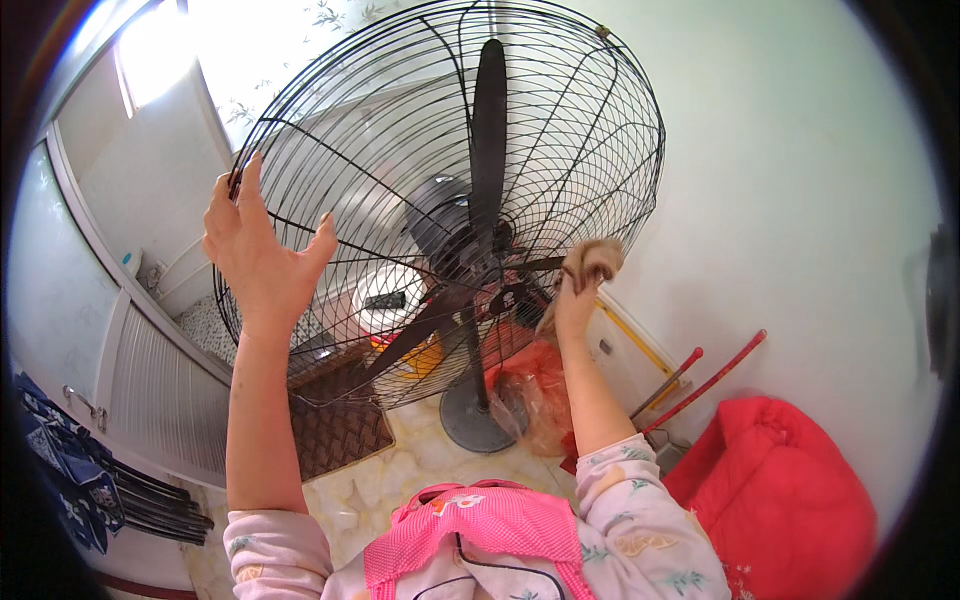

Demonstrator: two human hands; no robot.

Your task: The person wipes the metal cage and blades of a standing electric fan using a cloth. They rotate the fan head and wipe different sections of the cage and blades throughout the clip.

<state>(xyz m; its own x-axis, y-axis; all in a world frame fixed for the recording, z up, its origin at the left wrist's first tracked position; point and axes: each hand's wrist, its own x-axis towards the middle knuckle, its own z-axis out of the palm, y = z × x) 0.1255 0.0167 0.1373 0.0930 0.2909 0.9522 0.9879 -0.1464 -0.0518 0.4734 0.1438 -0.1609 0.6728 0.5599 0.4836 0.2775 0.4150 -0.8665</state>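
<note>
A large black pedestal fan [489,142] with a wire cage stands in front of me, its blades still. At the cage's left rim is my left hand [262,244], fingertips against the wires and thumb spread away. My right hand [581,296] holds a brown cloth [594,262] against the lower right part of the cage. The round fan base [472,427] rests on the tiled floor below. Behind the cage show a white bucket lid [390,300] with a dark object on it and a yellow container [420,356].
A red padded cover [787,495] lies at the lower right, near two red-wrapped poles [712,375]. An orange plastic bag [532,390] sits beside the fan base. To the left are a brown mat [337,435], a sliding door [165,397] and dark hangers [161,502].
</note>
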